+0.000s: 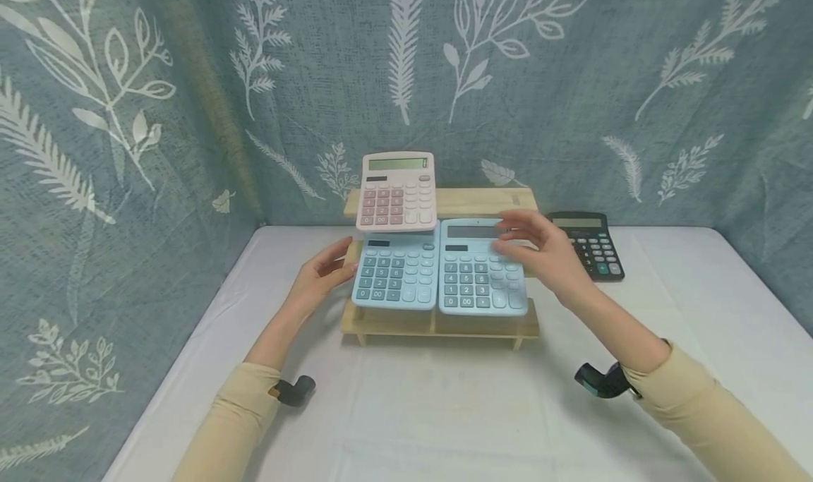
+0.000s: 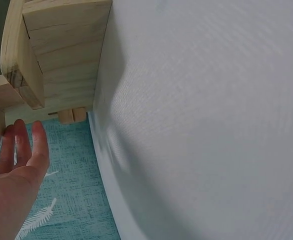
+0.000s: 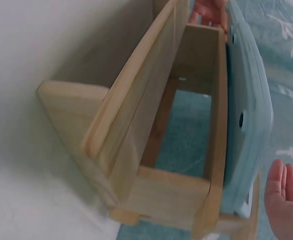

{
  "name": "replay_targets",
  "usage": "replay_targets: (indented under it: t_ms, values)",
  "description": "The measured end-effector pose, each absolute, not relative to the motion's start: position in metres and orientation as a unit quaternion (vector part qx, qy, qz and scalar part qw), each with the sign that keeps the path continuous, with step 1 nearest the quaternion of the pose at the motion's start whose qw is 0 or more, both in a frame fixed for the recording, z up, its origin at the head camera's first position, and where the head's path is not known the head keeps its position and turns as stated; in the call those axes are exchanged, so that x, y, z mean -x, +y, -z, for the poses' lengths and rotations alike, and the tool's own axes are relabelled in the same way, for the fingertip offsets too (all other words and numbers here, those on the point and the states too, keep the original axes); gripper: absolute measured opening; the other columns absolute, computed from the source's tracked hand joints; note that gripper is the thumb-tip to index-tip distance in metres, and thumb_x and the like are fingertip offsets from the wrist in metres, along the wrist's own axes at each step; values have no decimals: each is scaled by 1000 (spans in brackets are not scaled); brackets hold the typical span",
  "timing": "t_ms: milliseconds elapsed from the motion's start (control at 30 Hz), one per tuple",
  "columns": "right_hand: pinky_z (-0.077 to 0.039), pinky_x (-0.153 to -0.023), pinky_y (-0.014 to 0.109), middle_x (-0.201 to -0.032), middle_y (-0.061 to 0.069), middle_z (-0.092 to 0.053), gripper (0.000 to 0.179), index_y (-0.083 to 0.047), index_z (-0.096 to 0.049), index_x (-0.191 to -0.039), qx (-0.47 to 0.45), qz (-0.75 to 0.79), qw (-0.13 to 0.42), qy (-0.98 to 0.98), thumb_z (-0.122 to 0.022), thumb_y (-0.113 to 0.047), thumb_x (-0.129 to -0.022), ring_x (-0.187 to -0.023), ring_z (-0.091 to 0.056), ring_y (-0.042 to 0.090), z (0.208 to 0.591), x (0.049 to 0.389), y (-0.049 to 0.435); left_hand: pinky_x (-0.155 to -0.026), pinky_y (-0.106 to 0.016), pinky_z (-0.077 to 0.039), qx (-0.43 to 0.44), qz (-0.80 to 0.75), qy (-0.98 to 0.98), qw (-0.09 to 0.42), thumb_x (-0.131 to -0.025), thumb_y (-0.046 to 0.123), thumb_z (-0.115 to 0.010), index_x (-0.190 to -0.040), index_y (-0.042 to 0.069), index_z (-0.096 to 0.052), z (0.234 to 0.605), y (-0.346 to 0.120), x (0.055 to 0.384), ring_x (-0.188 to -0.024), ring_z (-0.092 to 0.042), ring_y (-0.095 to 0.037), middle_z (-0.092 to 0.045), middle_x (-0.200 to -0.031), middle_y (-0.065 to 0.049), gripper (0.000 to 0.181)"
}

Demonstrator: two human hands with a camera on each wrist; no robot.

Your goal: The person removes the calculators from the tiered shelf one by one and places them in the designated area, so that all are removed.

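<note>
A light blue calculator (image 1: 396, 270) lies on the left side of a stepped wooden rack (image 1: 438, 324). Beside it, nearly edge to edge, is a second light blue calculator (image 1: 483, 270). Above the left one, a pale pink calculator (image 1: 398, 189) stands on the top tier. My left hand (image 1: 324, 274) is at the rack's left end, relaxed fingers close to the wood. My right hand (image 1: 540, 249), fingers loosely bent and holding nothing, overlaps the right blue calculator's screen corner in the head view. The right wrist view has that hand (image 3: 289, 195) beside the calculator's edge, a gap between them.
A black calculator (image 1: 591, 245) sits on the white-covered table (image 1: 444, 411) behind my right hand, partly hidden by it. A teal curtain (image 1: 343, 65) with white leaf prints hangs behind the table. Black wrist cameras (image 1: 295, 390) are strapped at both sleeves.
</note>
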State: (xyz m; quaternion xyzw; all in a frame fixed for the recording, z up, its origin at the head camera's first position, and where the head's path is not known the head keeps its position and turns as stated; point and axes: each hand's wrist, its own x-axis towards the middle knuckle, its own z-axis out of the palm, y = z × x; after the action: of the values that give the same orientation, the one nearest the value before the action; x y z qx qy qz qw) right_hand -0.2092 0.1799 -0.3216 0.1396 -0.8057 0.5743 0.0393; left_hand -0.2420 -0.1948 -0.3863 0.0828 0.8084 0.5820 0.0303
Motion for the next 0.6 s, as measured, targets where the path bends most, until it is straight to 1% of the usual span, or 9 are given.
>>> replay_targets:
  t_ms: [67, 167, 433, 600]
  values:
    - [-45, -102, 39, -128, 7, -60, 51, -13, -52, -137, -141, -577, 32, -804, -71, -26, -91, -113, -58, 17, 321, 210, 175, -111, -49, -36, -82, -582, 809, 31, -95, 26, -65, -151, 10, -35, 387, -195, 242, -137, -38, -33, -34, -155, -8, 66]
    - [-46, -102, 41, -128, 6, -60, 52, -14, -52, -137, -140, -579, 22, -803, -71, -27, -91, -114, -58, 19, 320, 211, 166, -112, -49, -35, -80, -580, 810, 30, -95, 28, -65, -151, 11, -35, 387, -194, 242, -137, -37, -32, -34, -156, -7, 66]
    - [-51, -96, 38, -127, 7, -61, 52, -12, -52, -136, -142, -582, 4, -801, -72, -24, -90, -113, -59, 20, 319, 218, 146, -112, -48, -35, -79, -579, 811, 30, -95, 30, -66, -151, 12, -36, 389, -195, 243, -138, -36, -32, -34, -156, -7, 66]
    - [-50, -97, 39, -127, 6, -61, 54, -12, -51, -137, -139, -580, -9, -803, -73, -26, -89, -113, -58, 20, 317, 221, 136, -111, -49, -36, -79, -581, 810, 30, -95, 30, -66, -152, 12, -36, 388, -195, 242, -137, -37, -32, -34, -156, -7, 67]
